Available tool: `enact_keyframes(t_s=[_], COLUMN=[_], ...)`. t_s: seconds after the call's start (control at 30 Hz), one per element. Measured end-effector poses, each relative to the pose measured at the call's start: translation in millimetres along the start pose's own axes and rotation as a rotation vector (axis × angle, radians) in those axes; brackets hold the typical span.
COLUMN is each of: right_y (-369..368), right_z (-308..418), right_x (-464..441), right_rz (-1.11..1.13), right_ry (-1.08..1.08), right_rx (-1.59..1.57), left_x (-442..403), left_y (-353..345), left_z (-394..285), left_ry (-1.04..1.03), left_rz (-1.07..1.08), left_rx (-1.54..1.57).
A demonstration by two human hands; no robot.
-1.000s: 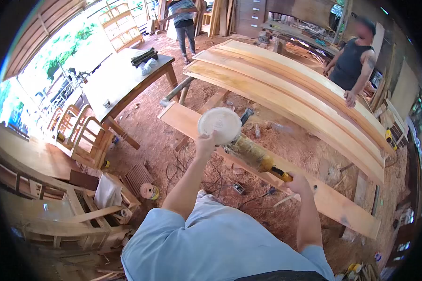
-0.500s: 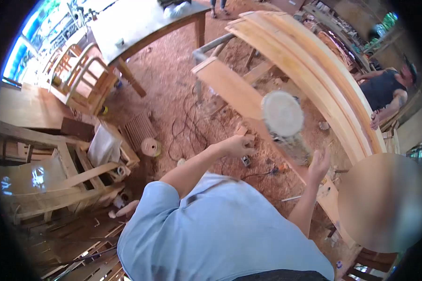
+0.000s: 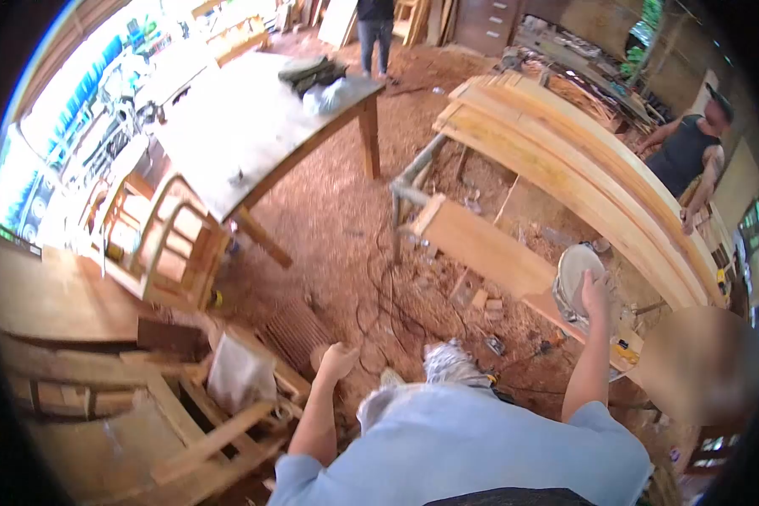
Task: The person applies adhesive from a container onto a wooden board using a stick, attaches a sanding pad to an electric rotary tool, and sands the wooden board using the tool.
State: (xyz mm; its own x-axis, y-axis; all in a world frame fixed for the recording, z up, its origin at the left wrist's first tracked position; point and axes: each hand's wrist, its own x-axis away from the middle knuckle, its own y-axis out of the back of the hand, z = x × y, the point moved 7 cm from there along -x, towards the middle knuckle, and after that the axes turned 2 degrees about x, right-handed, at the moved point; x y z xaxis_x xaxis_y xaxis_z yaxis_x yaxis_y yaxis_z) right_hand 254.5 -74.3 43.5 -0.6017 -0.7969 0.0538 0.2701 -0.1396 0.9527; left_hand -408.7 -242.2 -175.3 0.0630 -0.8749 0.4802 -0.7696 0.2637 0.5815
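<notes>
A round, roll-like thing [image 3: 575,271] with a pale flat face and a thicker side is in my right hand [image 3: 596,295], on the right of the head view. The fingers grip its near edge, over the low plank [image 3: 489,249]; its exact kind is unclear. My left hand [image 3: 337,361], on the left, is curled closed, with nothing visible in it. Below that hand, partly covered by it, stands a tan spool [image 3: 318,356] on the floor beside a ribbed panel [image 3: 295,327].
Long boards [image 3: 557,160] lie stacked on a metal frame [image 3: 409,190]. A person [image 3: 687,160] touches their far end; another person [image 3: 374,38] stands behind. A large table [image 3: 236,126], a wooden chair [image 3: 164,244] and timber frames [image 3: 185,413] line the left. Cables [image 3: 388,295] cross the floor.
The round thing, earlier apart from both hands above the plank, is now gripped by my right hand. My left hand has moved left and closed. The view has tilted upward.
</notes>
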Motion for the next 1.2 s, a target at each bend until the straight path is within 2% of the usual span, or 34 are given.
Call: enact_keyframes(t_s=[0.03,0.1,0.13,0.17,0.27,0.3,0.33,0.37,0.4,0.43,0.47,0.5,0.53,0.57,0.63,0.67,0.7,0.73,0.77,0.83,0.9,0.97,1.0,1.07,1.13,1.17,1.2], right_y=[-2,0,2,4,27,31,19,-23,-22,3,12,9,15,13,-22,-40,-24,-4,-1,-6,-11,-5,-7,-17,-36,-48,-62], right_z=[2,10,14,16,45,45,55,11,34,59,68,61,71,80,8,-29,25,93,107,132,155,178,199,216,243,255,282], right_x=[3,12,15,20,43,51,48,1,8,21,26,20,16,14,-11,-25,-9,13,15,13,3,2,-1,5,-5,-8,-12], right_rz=[-0.016,-0.036,-0.026,-0.010,-0.026,-0.019,0.004,-0.235,-0.152,-0.076,-0.215,-0.236,-0.140,-0.053,-0.237,-0.327,-0.178,-0.033,-0.117,-0.218,-0.218,-0.236,-0.182,-0.144,-0.315,-0.333,-0.315], right_ry=[-0.046,-0.123,-0.150,-0.180,-0.321,-0.307,-0.247,-0.050,-0.100,-0.155,-0.131,-0.165,-0.168,-0.182,-0.321,-0.394,-0.440,-0.499,-0.504,-0.546,-0.632,-0.721,-0.716,-0.736,-0.426,-0.449,-0.366], right_rx=[0.008,-0.009,0.031,0.075,0.136,0.026,-0.085,-0.072,-0.052,-0.021,0.173,0.216,0.198,0.174,0.268,0.303,0.165,0.036,0.129,0.268,0.355,0.398,0.337,0.274,-0.126,-0.123,-0.167], left_x=[9,17,0,5,-31,-35,-43,-61,-76,-90,-108,-131,-141,-169,-218,-240,-250,-271,-304,-316,-381,-416,-415,-446,-481,-501,-518], left_y=[27,69,68,74,67,61,64,67,72,87,94,104,125,129,150,162,175,181,190,246,258,282,296,291,283,275,273], left_z=[-10,-35,-20,-39,-61,-65,-61,-62,-59,-50,-49,-54,-79,-69,-45,-43,-51,-22,3,-71,-6,-34,-82,-93,-98,-98,-115], left_ry=[0.173,0.159,0.138,0.186,0.070,0.055,0.088,0.067,0.056,0.101,0.107,0.102,0.143,0.152,0.146,0.108,0.066,0.102,0.117,0.240,0.289,0.105,0.094,0.036,-0.021,-0.036,-0.078], left_rz=[-0.001,-0.357,-0.348,-0.424,-0.098,-0.038,-0.075,0.023,0.118,0.056,0.075,0.111,0.163,0.151,0.106,0.221,0.367,0.379,0.380,0.311,-0.012,-0.093,-0.108,-0.073,0.011,0.092,0.111], left_rx=[0.062,0.333,0.340,0.430,0.371,0.408,0.423,0.248,0.081,0.117,0.058,-0.012,-0.036,-0.035,-0.133,-0.256,-0.383,-0.370,-0.358,-0.239,0.021,0.022,0.076,0.071,0.105,0.138,0.062])
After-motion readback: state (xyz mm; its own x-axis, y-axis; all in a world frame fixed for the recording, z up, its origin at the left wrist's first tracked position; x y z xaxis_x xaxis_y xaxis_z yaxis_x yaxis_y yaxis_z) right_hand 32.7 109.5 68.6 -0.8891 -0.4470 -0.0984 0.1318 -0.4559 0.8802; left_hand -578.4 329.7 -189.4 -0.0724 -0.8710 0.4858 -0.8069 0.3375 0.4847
